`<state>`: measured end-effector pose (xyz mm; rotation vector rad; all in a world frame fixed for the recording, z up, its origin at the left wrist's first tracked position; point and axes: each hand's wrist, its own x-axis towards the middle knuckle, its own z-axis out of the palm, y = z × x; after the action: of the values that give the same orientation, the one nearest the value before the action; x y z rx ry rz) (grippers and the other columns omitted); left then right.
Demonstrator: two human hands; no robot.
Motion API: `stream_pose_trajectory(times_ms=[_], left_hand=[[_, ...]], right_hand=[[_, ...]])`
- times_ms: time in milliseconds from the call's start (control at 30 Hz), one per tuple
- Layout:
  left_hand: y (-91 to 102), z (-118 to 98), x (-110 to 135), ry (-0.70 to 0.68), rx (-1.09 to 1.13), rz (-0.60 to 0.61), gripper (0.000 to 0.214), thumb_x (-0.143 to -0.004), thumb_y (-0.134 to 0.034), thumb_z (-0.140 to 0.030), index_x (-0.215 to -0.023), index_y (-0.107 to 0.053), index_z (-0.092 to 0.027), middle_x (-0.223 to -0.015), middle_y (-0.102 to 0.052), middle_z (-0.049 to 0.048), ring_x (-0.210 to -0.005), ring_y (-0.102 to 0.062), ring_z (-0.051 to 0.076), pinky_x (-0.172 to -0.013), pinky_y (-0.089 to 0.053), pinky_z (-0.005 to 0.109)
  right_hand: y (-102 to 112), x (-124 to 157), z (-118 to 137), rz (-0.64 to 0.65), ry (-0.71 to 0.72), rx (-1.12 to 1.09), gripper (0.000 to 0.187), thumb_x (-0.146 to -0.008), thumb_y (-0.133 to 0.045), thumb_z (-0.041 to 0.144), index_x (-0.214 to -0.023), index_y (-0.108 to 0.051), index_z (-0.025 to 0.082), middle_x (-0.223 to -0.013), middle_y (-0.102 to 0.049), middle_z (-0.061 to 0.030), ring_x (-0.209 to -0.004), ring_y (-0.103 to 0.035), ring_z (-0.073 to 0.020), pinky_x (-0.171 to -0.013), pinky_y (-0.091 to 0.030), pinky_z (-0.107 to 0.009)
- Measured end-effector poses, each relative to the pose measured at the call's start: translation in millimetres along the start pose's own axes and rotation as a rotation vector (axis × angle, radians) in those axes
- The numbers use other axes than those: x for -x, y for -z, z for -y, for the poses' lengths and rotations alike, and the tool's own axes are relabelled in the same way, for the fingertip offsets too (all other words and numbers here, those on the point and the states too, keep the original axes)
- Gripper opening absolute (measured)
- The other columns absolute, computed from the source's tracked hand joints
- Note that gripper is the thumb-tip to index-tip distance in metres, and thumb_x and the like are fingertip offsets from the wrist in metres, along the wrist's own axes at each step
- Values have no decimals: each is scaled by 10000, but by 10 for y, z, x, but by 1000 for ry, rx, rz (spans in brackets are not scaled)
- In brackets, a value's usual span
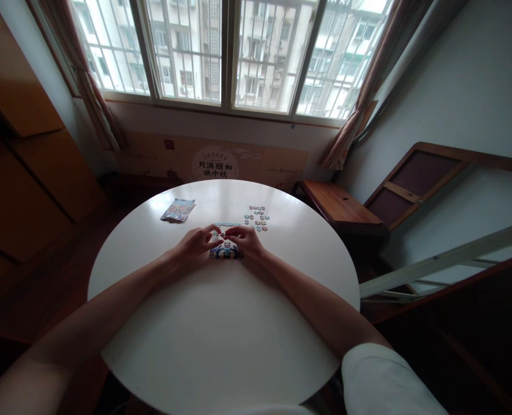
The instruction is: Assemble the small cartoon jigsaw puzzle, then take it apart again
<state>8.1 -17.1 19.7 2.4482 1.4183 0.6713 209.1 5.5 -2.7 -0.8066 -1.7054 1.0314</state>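
Note:
A small, partly assembled jigsaw puzzle (225, 249) lies on the round white table (221, 323). My left hand (198, 242) and my right hand (248, 240) rest over it, fingertips pinched together and meeting above the puzzle's upper edge. A tiny puzzle piece (224, 235) sits between the fingertips of both hands. Several loose puzzle pieces (256, 218) are scattered just beyond my right hand. The hands cover much of the assembled part.
A small printed packet (177, 210) lies on the table at the far left. A printed cardboard sheet (215, 163) leans under the window. A wooden bench (338, 206) and a leaning wooden frame (416, 178) stand to the right, a wooden cabinet (31, 161) to the left.

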Motion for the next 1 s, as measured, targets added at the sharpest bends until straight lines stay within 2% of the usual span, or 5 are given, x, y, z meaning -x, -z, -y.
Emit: stream_pose_trajectory(times_ms=[433, 600, 1000], left_hand=[[-50, 29, -11, -31, 19, -29, 496, -852, -438, -583, -996, -668, -166, -483, -388, -60, -458, -338, 85, -508, -225, 219], [-64, 50, -17, -44, 23, -39, 468, -858, -439, -547, -989, -675, -165, -487, -405, -59, -458, -347, 83, -506, -230, 216], [-60, 51, -20, -34, 19, -59, 431, -844, -467, -515, -949, -684, -158, -486, -383, -68, -452, -330, 74, -499, -217, 217]], right_hand=[[9, 20, 22, 49, 65, 36, 199, -716, -708, 352, -810, -717, 177, -789, -718, -44, -716, -657, -161, -664, -516, -276], [10, 12, -21, 28, 57, 113, 213, -724, -706, 349, -824, -719, 161, -772, -714, -46, -656, -624, -135, -610, -483, -249], [17, 4, -62, -10, 88, 210, 133, -760, -636, 245, -813, -719, 156, -765, -709, -42, -666, -605, -124, -590, -449, -224]])
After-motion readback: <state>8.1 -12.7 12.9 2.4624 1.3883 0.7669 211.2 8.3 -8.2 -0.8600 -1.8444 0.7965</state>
